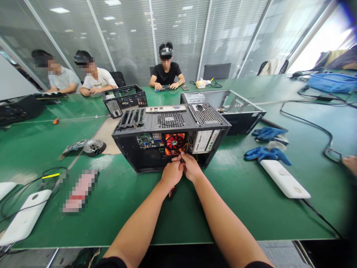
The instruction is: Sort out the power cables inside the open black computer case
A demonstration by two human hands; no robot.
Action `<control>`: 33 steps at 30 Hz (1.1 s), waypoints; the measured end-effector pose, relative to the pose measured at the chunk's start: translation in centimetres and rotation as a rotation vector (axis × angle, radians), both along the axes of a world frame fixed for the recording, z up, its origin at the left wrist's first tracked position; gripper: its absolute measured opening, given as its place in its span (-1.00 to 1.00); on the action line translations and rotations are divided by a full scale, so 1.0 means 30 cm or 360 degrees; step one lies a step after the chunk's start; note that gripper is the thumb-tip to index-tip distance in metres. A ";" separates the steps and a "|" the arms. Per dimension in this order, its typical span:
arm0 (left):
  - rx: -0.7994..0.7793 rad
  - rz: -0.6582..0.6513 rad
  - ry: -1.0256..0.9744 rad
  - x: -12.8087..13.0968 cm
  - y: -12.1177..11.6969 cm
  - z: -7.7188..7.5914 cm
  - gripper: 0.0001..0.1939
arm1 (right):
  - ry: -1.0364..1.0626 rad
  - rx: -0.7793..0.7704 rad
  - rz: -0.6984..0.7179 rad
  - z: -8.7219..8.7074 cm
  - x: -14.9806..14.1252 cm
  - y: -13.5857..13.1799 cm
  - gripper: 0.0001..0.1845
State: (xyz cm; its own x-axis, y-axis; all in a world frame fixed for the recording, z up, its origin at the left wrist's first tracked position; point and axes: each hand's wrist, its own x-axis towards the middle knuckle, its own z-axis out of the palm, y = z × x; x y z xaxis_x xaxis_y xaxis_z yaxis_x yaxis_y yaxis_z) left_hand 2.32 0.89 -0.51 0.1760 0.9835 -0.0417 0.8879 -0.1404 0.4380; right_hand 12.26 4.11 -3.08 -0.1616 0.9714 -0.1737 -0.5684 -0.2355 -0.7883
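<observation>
An open black computer case (pixel 134 154) lies in front of me with its rear panel facing up. Inside it I see a motherboard (pixel 146 140), a red CPU fan (pixel 175 143) and a power supply (pixel 205 141) with a white label. My left hand (pixel 172 173) and my right hand (pixel 191 165) meet at the case opening, just below the fan. Both have their fingers closed around thin cables (pixel 184 149), whose exact grip is partly hidden. Below my left hand hangs a bundle of coloured wires with a dark connector (pixel 172 191).
Behind stand another case (pixel 240 121) and a smaller one (pixel 125 98). Blue gloves (pixel 267 152) and a white power strip (pixel 284 178) lie right. Left are a roll of tape (pixel 95 147) and another power strip (pixel 28 216). Several people sit across the green table (pixel 111 227).
</observation>
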 end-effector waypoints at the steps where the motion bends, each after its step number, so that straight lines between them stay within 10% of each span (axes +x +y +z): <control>1: -0.0004 -0.0003 0.0002 0.000 0.000 0.000 -0.68 | 0.0002 -0.0008 -0.0006 -0.001 0.000 0.001 -0.62; 33: 0.0028 -0.0007 0.0122 0.003 -0.007 0.007 -0.67 | 0.0024 0.0001 -0.0021 -0.009 -0.001 0.002 -0.62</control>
